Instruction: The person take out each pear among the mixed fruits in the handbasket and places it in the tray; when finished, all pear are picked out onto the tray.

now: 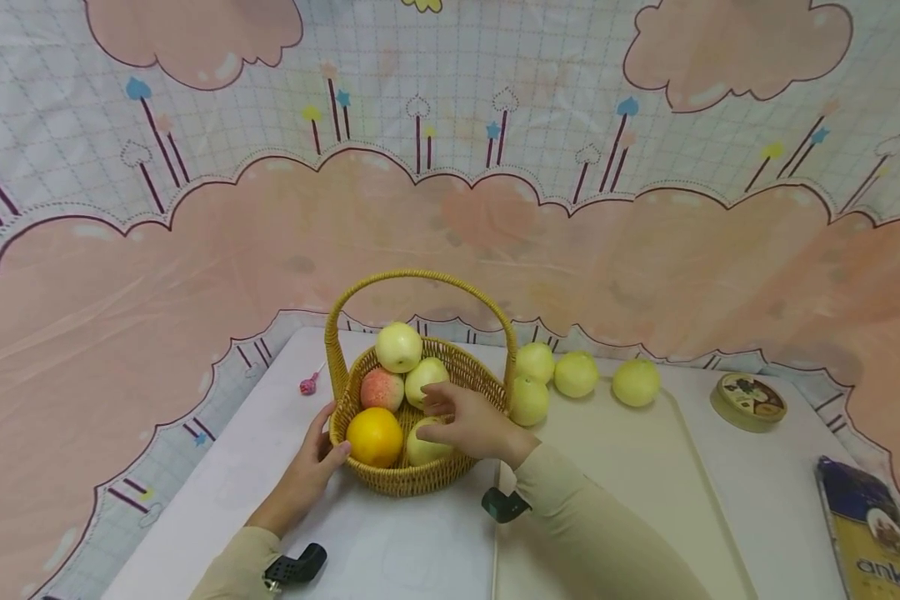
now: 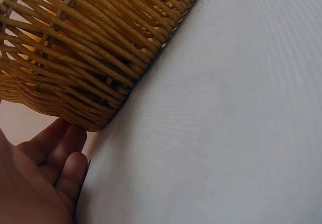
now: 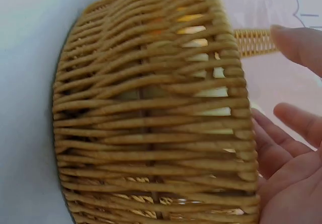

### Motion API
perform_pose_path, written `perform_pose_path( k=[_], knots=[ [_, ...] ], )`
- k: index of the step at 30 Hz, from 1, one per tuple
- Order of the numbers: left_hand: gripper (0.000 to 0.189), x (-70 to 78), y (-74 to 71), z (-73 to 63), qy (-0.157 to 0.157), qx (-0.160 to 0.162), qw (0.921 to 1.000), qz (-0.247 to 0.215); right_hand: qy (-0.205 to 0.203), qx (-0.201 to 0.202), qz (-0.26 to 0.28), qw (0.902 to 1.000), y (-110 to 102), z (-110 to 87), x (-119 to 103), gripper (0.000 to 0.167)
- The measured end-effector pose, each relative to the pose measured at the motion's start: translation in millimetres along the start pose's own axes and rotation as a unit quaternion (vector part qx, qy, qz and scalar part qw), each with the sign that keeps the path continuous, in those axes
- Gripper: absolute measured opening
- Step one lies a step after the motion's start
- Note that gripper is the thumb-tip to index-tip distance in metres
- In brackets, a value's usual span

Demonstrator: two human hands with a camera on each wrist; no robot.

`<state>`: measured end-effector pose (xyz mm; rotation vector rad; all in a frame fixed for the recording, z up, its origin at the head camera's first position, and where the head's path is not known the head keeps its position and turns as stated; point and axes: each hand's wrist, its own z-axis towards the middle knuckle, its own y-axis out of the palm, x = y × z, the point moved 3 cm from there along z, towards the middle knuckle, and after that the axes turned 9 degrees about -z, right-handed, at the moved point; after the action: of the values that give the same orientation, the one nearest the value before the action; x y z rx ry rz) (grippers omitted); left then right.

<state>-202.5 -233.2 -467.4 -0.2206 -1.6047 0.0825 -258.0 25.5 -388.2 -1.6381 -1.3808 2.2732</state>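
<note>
Beneath the right hand (image 1: 474,423), a woven wicker basket (image 1: 420,482) holds round fruit (image 1: 375,437).

Behind a white table (image 1: 412,546) hangs a creased fabric backdrop (image 1: 450,221), printed with pink clouds, pale grid lines and small stars. The light is soft.

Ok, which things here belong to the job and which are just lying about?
Likely the job: left hand, right hand, wicker basket, orange, peach, three green fruits inside, perhaps four loose green ones, cream tray.

Seemingly just lying about: lollipop, round tin, packet.
</note>
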Motion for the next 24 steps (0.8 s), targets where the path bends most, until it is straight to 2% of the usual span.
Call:
perform_pose_path(
  k=[6, 15, 24],
  knots=[
    [0.078, -0.1, -0.1, -0.4, 0.003, 0.003, 1.0000, -0.001, 0.002, -0.003, -0.027, 0.9996, 3.0, 0.1, 0.8, 0.067],
    [0.077, -2.0, -1.8, -1.7, 0.002, 0.009, 0.9999, -0.005, 0.019, 0.001, -0.011, 0.9998, 8.0, 2.0, 5.5, 0.064],
    [0.079, -1.1, 1.3, -0.4, 0.012, 0.004, 0.9999, -0.001, 0.027, 0.005, -0.113, 0.9932, 7.6, 4.1, 5.1, 0.060]
  ],
)
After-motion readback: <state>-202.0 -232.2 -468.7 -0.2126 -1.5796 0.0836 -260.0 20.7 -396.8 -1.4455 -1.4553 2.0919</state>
